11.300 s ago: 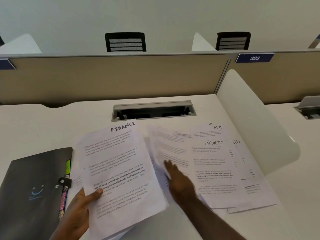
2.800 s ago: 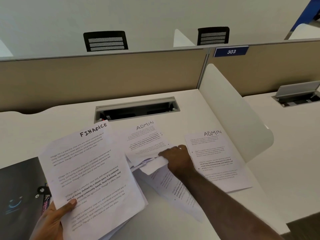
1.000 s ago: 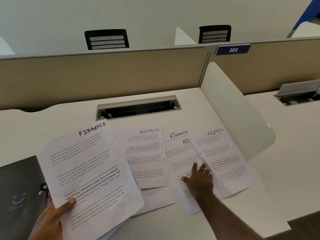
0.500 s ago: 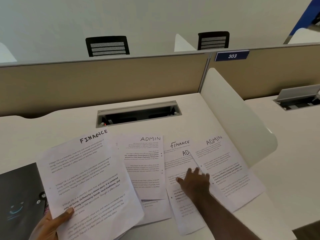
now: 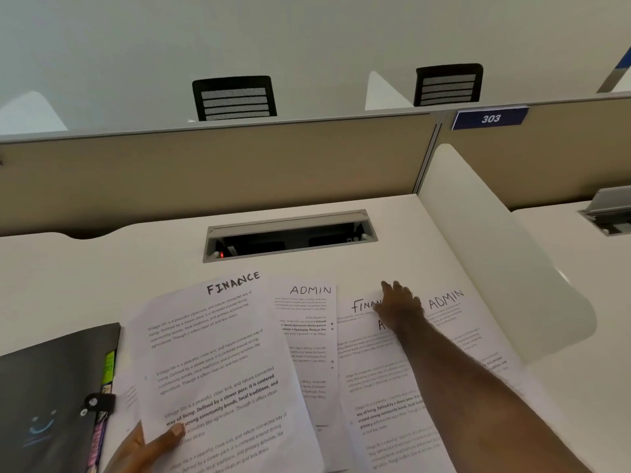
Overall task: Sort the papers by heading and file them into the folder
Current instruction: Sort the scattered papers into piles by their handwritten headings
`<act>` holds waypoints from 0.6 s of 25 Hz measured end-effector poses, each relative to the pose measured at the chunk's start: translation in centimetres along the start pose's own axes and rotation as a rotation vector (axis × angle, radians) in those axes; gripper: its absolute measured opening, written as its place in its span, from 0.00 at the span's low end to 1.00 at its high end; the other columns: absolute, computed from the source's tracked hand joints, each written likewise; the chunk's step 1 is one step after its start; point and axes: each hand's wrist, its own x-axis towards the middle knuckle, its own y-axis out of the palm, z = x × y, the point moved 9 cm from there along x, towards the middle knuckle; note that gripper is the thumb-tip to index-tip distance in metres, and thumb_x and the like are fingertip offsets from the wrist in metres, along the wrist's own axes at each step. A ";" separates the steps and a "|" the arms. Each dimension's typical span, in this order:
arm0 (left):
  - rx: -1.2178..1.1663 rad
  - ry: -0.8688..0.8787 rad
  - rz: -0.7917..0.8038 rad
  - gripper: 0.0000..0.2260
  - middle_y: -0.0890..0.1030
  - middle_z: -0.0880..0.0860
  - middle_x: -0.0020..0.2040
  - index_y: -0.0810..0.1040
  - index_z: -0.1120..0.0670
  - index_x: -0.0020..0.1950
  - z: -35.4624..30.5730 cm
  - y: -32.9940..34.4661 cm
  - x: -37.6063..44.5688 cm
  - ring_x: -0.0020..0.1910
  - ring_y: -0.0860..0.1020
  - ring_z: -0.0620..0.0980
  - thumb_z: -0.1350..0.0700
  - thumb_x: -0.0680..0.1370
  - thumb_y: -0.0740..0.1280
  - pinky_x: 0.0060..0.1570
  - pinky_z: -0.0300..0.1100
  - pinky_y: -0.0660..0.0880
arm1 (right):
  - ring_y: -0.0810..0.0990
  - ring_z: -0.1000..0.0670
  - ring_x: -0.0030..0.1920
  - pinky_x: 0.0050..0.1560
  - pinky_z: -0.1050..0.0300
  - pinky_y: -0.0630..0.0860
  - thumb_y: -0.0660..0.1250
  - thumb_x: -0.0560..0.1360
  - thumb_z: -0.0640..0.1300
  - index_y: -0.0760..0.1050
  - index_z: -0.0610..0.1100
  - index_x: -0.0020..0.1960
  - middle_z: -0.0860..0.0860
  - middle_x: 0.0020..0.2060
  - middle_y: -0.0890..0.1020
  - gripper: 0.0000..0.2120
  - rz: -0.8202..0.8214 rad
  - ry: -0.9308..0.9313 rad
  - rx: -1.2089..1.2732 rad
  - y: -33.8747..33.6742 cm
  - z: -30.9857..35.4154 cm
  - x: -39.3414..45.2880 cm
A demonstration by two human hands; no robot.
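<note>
My left hand (image 5: 150,448) pinches a stack of sheets headed FINANCE (image 5: 218,363) at its lower left corner, tilted above the desk. A dark folder (image 5: 47,397) with coloured tabs lies at the far left. On the desk lie an ADMIN sheet (image 5: 309,336), a second FINANCE sheet (image 5: 372,363) and another ADMIN sheet (image 5: 454,322), overlapping. My right hand (image 5: 401,305) rests flat, fingers apart, on the top edge of the second FINANCE sheet, covering part of its heading. An ADMIN heading peeks out under my wrist.
A cable box opening (image 5: 290,235) is set in the white desk (image 5: 102,278) behind the papers. A white curved divider (image 5: 495,250) stands on the right. A beige partition (image 5: 205,172) with a 303 label (image 5: 490,118) closes the back.
My right hand has slid forward from the middle of the second FINANCE sheet to its top edge. The view has tilted up slightly. The left hand keeps its stack.
</note>
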 end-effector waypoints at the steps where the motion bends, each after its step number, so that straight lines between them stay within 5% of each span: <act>1: 0.012 0.015 0.003 0.27 0.80 0.60 0.58 0.69 0.54 0.69 -0.4 0.5 0.0 0.58 0.76 0.62 0.68 0.73 0.71 0.68 0.57 0.65 | 0.65 0.41 0.70 0.69 0.43 0.64 0.62 0.76 0.55 0.55 0.48 0.76 0.45 0.74 0.62 0.32 0.001 -0.004 0.006 0.1 0.1 0.6; 4: 0.046 0.039 0.018 0.25 0.77 0.61 0.60 0.68 0.53 0.71 -0.3 0.3 0.9 0.57 0.74 0.61 0.69 0.76 0.66 0.68 0.55 0.65 | 0.70 0.41 0.66 0.63 0.46 0.70 0.65 0.76 0.50 0.55 0.46 0.76 0.43 0.73 0.63 0.33 -0.032 -0.009 0.007 0.7 0.5 1.4; 8: 0.018 -0.033 -0.016 0.37 0.83 0.59 0.58 0.67 0.52 0.74 0.8 0.3 1.6 0.60 0.77 0.66 0.63 0.67 0.78 0.66 0.64 0.68 | 0.75 0.43 0.58 0.53 0.49 0.76 0.64 0.76 0.43 0.58 0.45 0.74 0.44 0.64 0.71 0.29 -0.135 -0.036 -0.043 0.8 1.2 1.6; 11: -0.074 -0.019 0.040 0.19 0.85 0.57 0.44 0.71 0.53 0.63 0.3 1.3 1.5 0.50 0.79 0.64 0.69 0.77 0.66 0.59 0.60 0.72 | 0.75 0.46 0.54 0.51 0.50 0.73 0.64 0.76 0.45 0.68 0.47 0.67 0.46 0.58 0.72 0.20 -0.185 -0.079 -0.131 0.2 1.8 1.5; 15: -0.059 -0.046 0.039 0.19 0.82 0.62 0.56 0.71 0.54 0.66 0.4 1.5 1.4 0.58 0.77 0.67 0.67 0.77 0.65 0.67 0.65 0.66 | 0.74 0.46 0.54 0.53 0.49 0.69 0.63 0.75 0.55 0.75 0.49 0.58 0.47 0.54 0.75 0.15 -0.257 -0.075 -0.135 -2.0 1.5 1.2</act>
